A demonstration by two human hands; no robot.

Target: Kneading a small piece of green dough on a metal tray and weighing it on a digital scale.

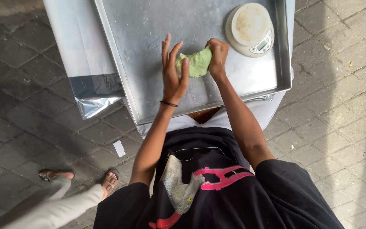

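Note:
A lump of pale green dough (196,63) lies on a large shallow metal tray (149,51). My left hand (173,70) is flat against the dough's left side, fingers stretched out and apart, a thin black band at the wrist. My right hand (218,55) is curled over the dough's right end, gripping it. Both arms reach forward from my black shirt over the tray's near rim.
A round white kitchen scale (250,29) sits in the tray's far right corner. The tray rests on a small table covered with plastic sheet (81,46). Grey brick paving lies all around. Another person's sandalled feet (81,178) stand at lower left.

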